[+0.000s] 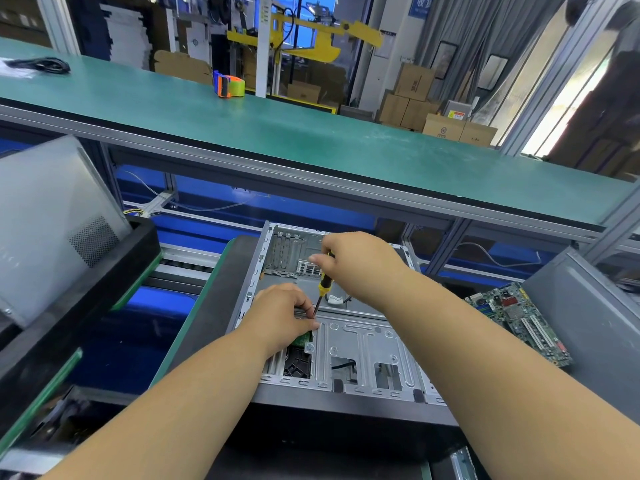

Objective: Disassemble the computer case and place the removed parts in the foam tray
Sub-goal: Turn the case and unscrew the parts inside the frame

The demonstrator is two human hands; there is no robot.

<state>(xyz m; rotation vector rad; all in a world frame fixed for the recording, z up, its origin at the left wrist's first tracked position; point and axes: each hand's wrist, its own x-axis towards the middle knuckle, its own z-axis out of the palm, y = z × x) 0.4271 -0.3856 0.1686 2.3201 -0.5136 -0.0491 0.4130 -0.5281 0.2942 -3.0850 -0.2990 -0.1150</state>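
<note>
Computer case (363,344): open, lying flat on a dark tray at centre of the lower bench, bare metal interior facing up, rear I/O panel at the far end.

Right hand (353,261): above the case's far half, fingers curled round the top of a yellow-and-black screwdriver (325,282), which stands nearly upright with its tip down at the drive bracket.

Left hand (284,315): on the case's left side, fingers curled and pinching a small part at the screwdriver's tip; a green board edge (302,339) shows under the palm. The hand hides the screw point itself.

Motherboard (519,322): removed, lying to the right of the case, against a grey side panel (585,327).

Second case (52,226): silver, tilted, standing in a black tray (114,275) to the left.

Green shelf (311,140): spans above and behind the work; carries an orange-and-blue tape dispenser (228,84) and a coiled black cable (41,65) far left.

Cardboard boxes (415,98): stacked in the background.
</note>
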